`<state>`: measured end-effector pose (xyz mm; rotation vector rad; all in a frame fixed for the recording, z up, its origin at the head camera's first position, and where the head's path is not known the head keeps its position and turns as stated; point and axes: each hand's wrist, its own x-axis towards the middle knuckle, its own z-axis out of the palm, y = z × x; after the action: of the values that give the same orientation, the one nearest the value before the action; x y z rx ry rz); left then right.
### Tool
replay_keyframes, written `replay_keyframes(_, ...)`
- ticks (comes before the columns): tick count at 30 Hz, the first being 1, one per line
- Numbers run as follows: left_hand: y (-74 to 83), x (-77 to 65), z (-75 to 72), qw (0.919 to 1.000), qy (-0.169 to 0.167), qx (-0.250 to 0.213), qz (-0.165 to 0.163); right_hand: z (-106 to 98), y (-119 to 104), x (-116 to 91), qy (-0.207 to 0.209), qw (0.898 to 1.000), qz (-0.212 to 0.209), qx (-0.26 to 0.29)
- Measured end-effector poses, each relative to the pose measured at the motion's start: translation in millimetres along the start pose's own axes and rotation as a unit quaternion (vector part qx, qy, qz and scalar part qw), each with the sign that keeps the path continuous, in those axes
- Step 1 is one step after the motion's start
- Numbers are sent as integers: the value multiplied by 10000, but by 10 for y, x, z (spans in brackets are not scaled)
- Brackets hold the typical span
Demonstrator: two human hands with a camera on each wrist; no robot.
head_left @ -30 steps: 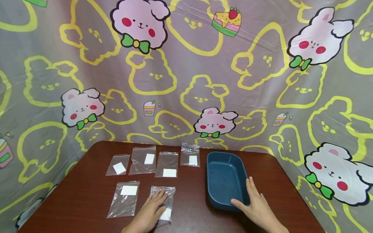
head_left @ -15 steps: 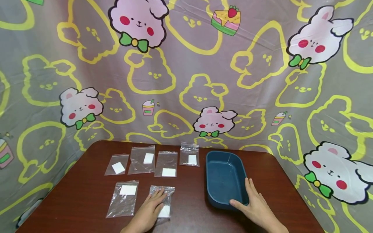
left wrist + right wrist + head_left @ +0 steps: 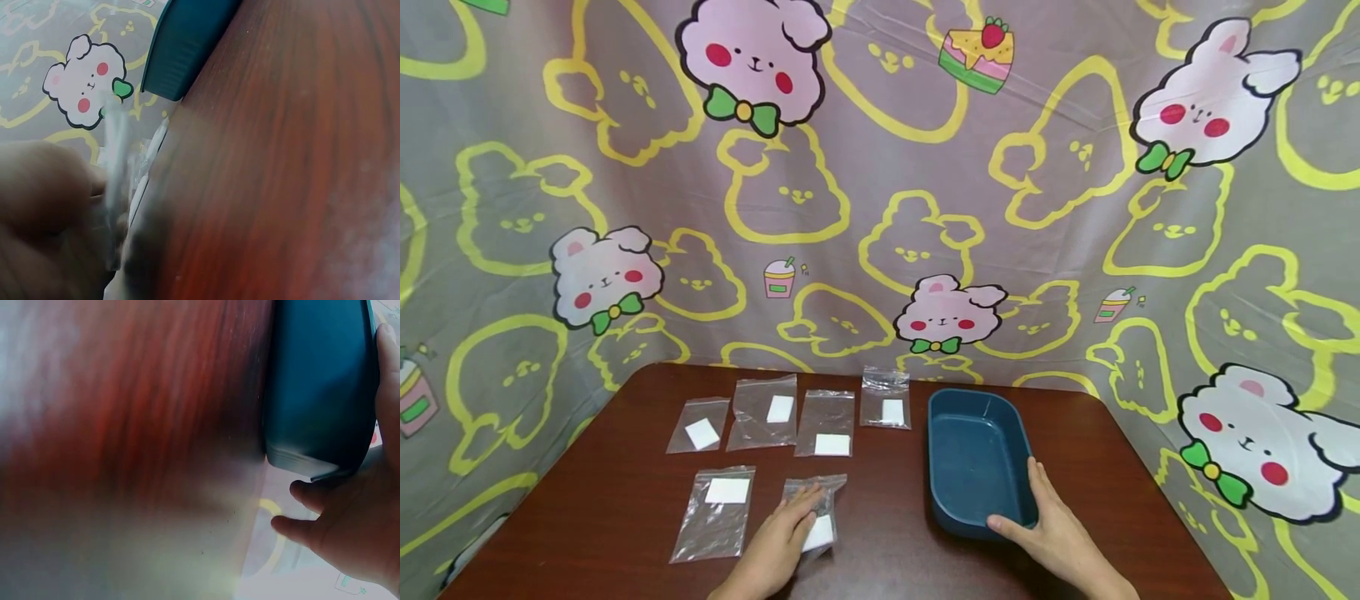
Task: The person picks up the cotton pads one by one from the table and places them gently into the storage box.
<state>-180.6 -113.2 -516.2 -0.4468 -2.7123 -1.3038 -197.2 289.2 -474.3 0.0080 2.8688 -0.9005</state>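
Note:
In the head view my left hand holds a clear zip bag with a white card in it, near the front of the table. The bag's near edge is tilted up; in the left wrist view the bag stands on edge beside my thumb, blurred. My right hand rests at the near right corner of a dark blue rectangular bin, fingers straight along its outer side and thumb at the near rim. The right wrist view has two fingers extended clear of the bin wall.
To the left lies another zip bag with a white card. Along the back are several more such bags, including one just left of the bin. A patterned curtain rises behind the brown table.
The near edge of the bag under my left hand has risen, and its white card has shifted slightly up and left. My right hand keeps its place at the bin corner.

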Motion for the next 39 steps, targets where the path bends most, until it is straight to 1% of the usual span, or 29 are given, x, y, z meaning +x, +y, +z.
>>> replay_keyframes(2,15,14,-4,9998,163,-92,-48,5,-4,5,-2,9999,51,127)
replay_keyframes(5,40,16,-10,9990,413,-172,-25,10,-4,5,46,9996,56,282)
replay_keyframes(11,99,-6,-27,9970,685,-367,-69,22,-5,-13,150,9982,128,572)
replay_keyframes(17,138,10,-25,9932,968,-647,-68,32,-3,-4,185,9970,246,703)
replay_keyframes(18,147,12,-25,9923,1025,-687,-110,33,-1,-3,185,9969,252,718)
replay_keyframes(22,178,8,-36,9897,1245,-682,-160,35,4,-2,183,9966,256,767)
replay_keyframes(28,248,-15,-65,9887,1317,-686,-194,37,10,-4,172,9961,290,816)
replay_keyframes(31,293,-8,-73,9886,1332,-685,-149,40,18,-2,196,9961,286,813)
replay_keyframes(35,351,33,-63,9883,1315,-771,-40,40,20,-4,230,9966,249,747)
replay_keyframes(39,414,105,-33,9884,1259,-834,126,40,12,-10,253,9971,210,687)
